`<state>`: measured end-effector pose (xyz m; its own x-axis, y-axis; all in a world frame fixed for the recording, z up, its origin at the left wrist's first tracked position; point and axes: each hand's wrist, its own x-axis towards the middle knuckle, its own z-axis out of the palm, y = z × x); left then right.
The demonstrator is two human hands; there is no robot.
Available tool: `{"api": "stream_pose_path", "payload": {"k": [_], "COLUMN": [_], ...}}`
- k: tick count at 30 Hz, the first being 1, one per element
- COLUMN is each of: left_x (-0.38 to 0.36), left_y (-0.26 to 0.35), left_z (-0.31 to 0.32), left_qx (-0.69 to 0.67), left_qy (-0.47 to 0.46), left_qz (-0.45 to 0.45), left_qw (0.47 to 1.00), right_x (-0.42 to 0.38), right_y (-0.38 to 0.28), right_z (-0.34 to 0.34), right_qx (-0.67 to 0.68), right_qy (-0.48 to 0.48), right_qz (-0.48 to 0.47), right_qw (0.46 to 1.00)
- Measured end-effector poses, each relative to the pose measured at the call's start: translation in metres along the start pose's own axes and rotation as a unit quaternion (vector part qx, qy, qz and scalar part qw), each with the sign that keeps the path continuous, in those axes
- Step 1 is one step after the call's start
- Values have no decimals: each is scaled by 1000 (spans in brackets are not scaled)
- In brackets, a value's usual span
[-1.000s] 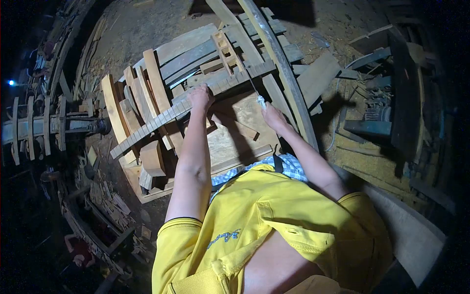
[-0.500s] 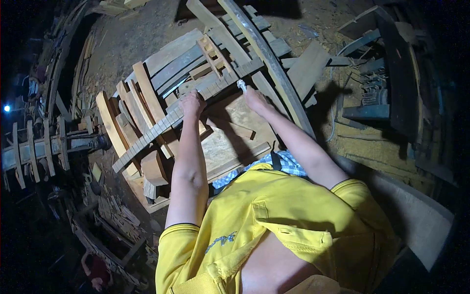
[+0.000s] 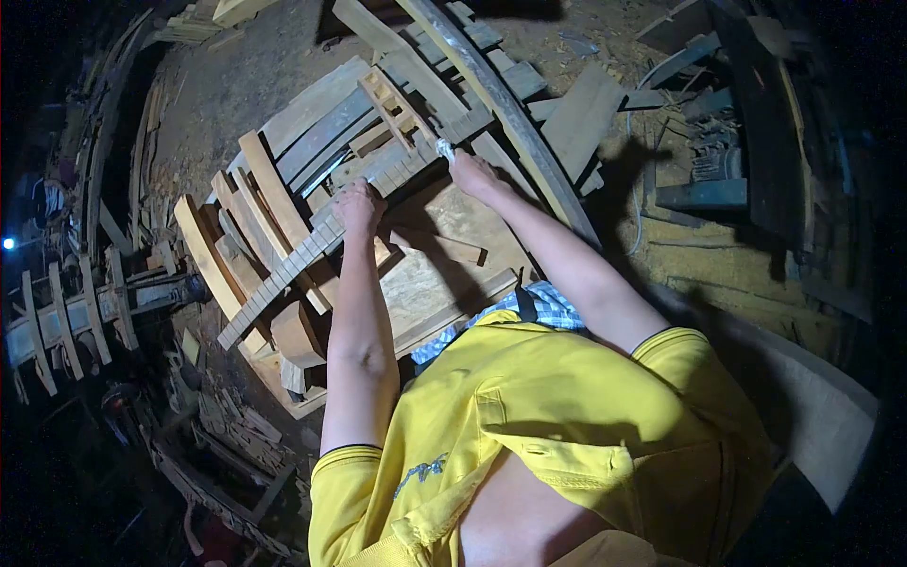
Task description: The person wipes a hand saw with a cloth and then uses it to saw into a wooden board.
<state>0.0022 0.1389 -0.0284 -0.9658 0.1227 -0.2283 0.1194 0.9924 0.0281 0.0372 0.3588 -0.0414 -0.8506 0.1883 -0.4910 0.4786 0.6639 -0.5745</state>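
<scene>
A long wooden strip (image 3: 283, 274) with many evenly spaced cross lines runs diagonally over the bench. My left hand (image 3: 359, 206) is closed over its upper edge near the middle, fingers curled round the wood. Further right along the strip, my right hand (image 3: 475, 177) is closed round a small tool with a whitish end (image 3: 445, 148); the palm hides most of it. That pale end is at the strip's near edge. Beyond the strip lies a narrow wooden frame with crosspieces (image 3: 389, 102). A short wood piece (image 3: 439, 244) rests on the board below my hands.
Curved wooden pieces (image 3: 269, 175) stand at the left of the bench. A long beam (image 3: 515, 113) crosses on the right, beside a loose plank (image 3: 578, 123). Machinery (image 3: 715, 156) stands further right, amid sawdust. Part of another person (image 3: 219, 543) shows at the lower left.
The view has shifted and turned slightly. My left hand keeps its hold on the strip. My right hand has moved slightly away from my body, bringing the pale tool end against the strip's edge.
</scene>
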Motion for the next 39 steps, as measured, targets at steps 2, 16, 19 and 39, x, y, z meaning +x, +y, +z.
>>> {"api": "stream_pose_path", "payload": {"k": [2, 16, 19, 39], "left_x": [0, 3, -2, 11], "left_y": [2, -6, -2, -11], "left_z": [0, 16, 11, 7], "left_qx": [-8, 39, 31, 10], "left_qy": [2, -24, 39, -18], "left_qz": [3, 0, -11, 6], "left_qw": [1000, 999, 999, 1000], "right_x": [-18, -48, -84, -86], "right_y": [6, 6, 52, 75], "right_z": [0, -15, -8, -12], "right_qx": [-14, 31, -7, 14], "right_qy": [-7, -62, -15, 54], "right_qz": [3, -20, -50, -93], "right_qw": [1000, 997, 999, 994]}}
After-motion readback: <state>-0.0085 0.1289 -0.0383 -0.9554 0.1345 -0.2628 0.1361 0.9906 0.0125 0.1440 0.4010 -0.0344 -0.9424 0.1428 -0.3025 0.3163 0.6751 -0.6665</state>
